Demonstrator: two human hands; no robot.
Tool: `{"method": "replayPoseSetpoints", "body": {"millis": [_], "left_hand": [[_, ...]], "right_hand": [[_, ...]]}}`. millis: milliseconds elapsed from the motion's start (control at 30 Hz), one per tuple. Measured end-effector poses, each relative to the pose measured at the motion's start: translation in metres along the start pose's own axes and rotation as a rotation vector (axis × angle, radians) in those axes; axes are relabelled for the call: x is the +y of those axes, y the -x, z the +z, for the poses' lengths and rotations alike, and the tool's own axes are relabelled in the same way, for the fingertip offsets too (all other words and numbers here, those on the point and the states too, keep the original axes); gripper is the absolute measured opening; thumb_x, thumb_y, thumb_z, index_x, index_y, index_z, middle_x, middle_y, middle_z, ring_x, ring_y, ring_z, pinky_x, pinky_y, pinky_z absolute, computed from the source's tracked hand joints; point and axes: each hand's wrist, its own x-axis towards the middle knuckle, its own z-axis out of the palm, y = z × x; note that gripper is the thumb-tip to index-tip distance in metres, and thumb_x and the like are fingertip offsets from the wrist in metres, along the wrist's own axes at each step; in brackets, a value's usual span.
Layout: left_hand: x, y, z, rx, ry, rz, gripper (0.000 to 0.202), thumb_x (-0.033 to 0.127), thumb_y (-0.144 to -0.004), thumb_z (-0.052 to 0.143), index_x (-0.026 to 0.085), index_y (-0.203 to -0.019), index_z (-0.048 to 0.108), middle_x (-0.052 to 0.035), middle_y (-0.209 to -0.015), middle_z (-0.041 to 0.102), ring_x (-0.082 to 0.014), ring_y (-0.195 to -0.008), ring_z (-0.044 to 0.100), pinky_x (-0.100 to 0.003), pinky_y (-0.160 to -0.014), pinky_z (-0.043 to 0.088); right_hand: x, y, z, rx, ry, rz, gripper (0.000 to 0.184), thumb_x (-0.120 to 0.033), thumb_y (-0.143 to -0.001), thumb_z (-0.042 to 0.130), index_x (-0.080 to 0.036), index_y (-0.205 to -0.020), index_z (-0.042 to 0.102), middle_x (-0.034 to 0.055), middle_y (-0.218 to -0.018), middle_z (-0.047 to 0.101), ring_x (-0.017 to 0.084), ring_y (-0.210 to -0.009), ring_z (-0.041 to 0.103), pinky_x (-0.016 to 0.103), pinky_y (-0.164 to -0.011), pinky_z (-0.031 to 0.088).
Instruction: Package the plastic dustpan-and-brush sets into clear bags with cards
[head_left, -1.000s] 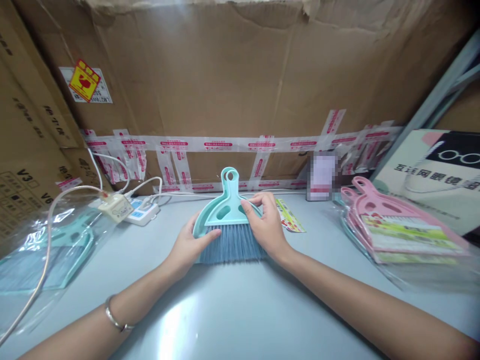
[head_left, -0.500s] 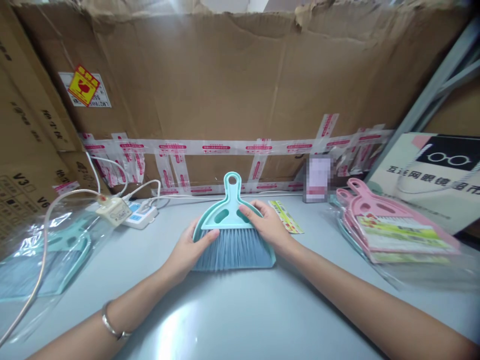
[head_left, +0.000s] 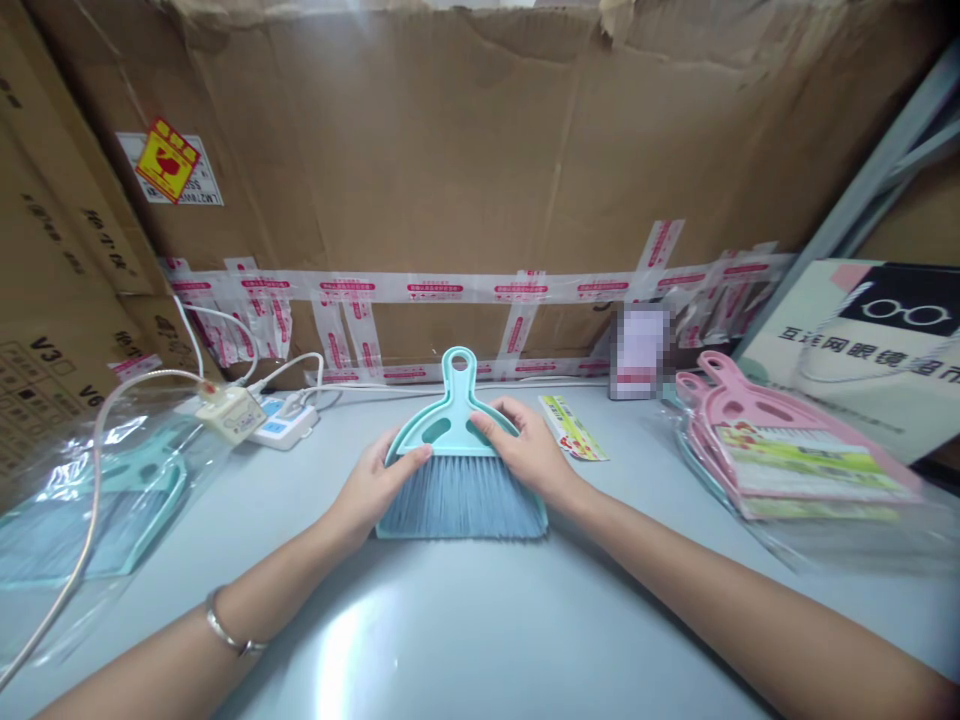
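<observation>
A small teal dustpan [head_left: 450, 425] with a grey-blue brush [head_left: 461, 495] nested in it lies flat on the grey table [head_left: 480, 620], handle pointing away from me. My left hand [head_left: 373, 485] grips the set's left edge, thumb on the brush top. My right hand [head_left: 525, 450] grips its right side, fingers curled over the brush back.
Bagged pink dustpan sets [head_left: 780, 460] lie at the right, a bagged teal set [head_left: 90, 510] at the left. A power strip [head_left: 281, 425] with white cables sits back left. A printed card [head_left: 574, 428] lies behind my right hand. Cardboard walls [head_left: 480, 170] close the back.
The brush has settled squarely into the dustpan, and the set has slid a little toward me. Both hands stayed on its sides.
</observation>
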Motion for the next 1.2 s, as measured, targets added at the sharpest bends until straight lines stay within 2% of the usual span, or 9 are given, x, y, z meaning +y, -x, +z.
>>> {"method": "replayPoseSetpoints", "body": {"millis": [100, 267, 367, 500, 633, 800, 967, 1200], "left_hand": [[-0.001, -0.001, -0.001, 0.001, 0.013, -0.007, 0.043, 0.043, -0.072, 0.063, 0.017, -0.106, 0.059, -0.0072, -0.114, 0.064, -0.0265, -0.110, 0.054, -0.034, -0.093, 0.040], [-0.003, -0.004, -0.002, 0.053, -0.021, 0.021, 0.046, 0.045, -0.072, 0.063, 0.018, -0.109, 0.056, -0.0066, -0.110, 0.064, -0.0258, -0.107, 0.056, -0.034, -0.089, 0.042], [-0.002, -0.004, -0.004, 0.090, -0.087, 0.080, 0.043, 0.045, -0.073, 0.062, 0.019, -0.106, 0.057, -0.0050, -0.105, 0.065, -0.0245, -0.104, 0.056, -0.032, -0.087, 0.042], [-0.001, -0.005, -0.007, 0.106, -0.153, 0.139, 0.040, 0.045, -0.073, 0.061, 0.018, -0.103, 0.059, -0.0044, -0.101, 0.066, -0.0233, -0.098, 0.058, -0.030, -0.085, 0.043], [-0.004, -0.007, -0.007, 0.098, -0.198, 0.177, 0.041, 0.047, -0.073, 0.059, 0.018, -0.101, 0.060, -0.0042, -0.098, 0.066, -0.0240, -0.095, 0.058, -0.031, -0.083, 0.043], [-0.003, -0.005, -0.005, 0.088, -0.205, 0.167, 0.045, 0.050, -0.073, 0.057, 0.017, -0.103, 0.061, -0.0050, -0.099, 0.066, -0.0248, -0.095, 0.057, -0.032, -0.083, 0.043], [0.002, -0.003, -0.005, 0.099, -0.211, 0.179, 0.041, 0.049, -0.074, 0.058, 0.018, -0.101, 0.062, -0.0037, -0.098, 0.066, -0.0233, -0.094, 0.057, -0.029, -0.082, 0.043], [0.000, -0.006, -0.007, 0.101, -0.136, 0.139, 0.046, 0.048, -0.070, 0.063, 0.018, -0.104, 0.062, -0.0056, -0.100, 0.066, -0.0247, -0.094, 0.058, -0.031, -0.082, 0.043]], "right_hand": [[0.001, -0.005, -0.002, -0.027, 0.031, 0.011, 0.030, -0.048, -0.079, 0.051, -0.020, -0.068, 0.046, -0.0033, -0.067, 0.049, 0.015, -0.069, 0.049, 0.027, -0.066, 0.038], [-0.006, -0.026, -0.010, -0.285, -0.031, 0.058, 0.029, -0.048, -0.078, 0.052, -0.020, -0.081, 0.058, 0.0005, -0.082, 0.060, 0.016, -0.078, 0.055, 0.029, -0.073, 0.041], [-0.016, -0.039, -0.008, -0.291, -0.061, 0.044, 0.026, -0.045, -0.077, 0.055, -0.020, -0.081, 0.060, 0.0023, -0.086, 0.063, 0.017, -0.080, 0.056, 0.030, -0.073, 0.043], [-0.027, -0.044, -0.001, -0.365, -0.037, 0.019, 0.026, -0.043, -0.080, 0.050, -0.019, -0.078, 0.058, 0.0007, -0.076, 0.061, 0.016, -0.068, 0.054, 0.028, -0.062, 0.042], [-0.027, -0.038, 0.000, -0.268, 0.091, -0.033, 0.024, -0.039, -0.084, 0.044, -0.019, -0.078, 0.055, -0.0005, -0.073, 0.057, 0.015, -0.067, 0.051, 0.028, -0.061, 0.040], [-0.027, -0.034, -0.001, -0.196, 0.174, -0.033, 0.020, -0.035, -0.083, 0.046, -0.020, -0.071, 0.049, -0.0008, -0.070, 0.055, 0.015, -0.065, 0.050, 0.027, -0.060, 0.038], [-0.029, -0.035, 0.002, -0.178, 0.106, -0.032, 0.016, -0.032, -0.081, 0.048, -0.019, -0.073, 0.050, 0.0003, -0.074, 0.058, 0.016, -0.070, 0.053, 0.028, -0.063, 0.039], [-0.022, -0.037, 0.005, -0.184, 0.048, -0.054, 0.021, -0.036, -0.081, 0.049, -0.017, -0.074, 0.054, 0.0019, -0.079, 0.061, 0.017, -0.073, 0.054, 0.030, -0.067, 0.042]]}}
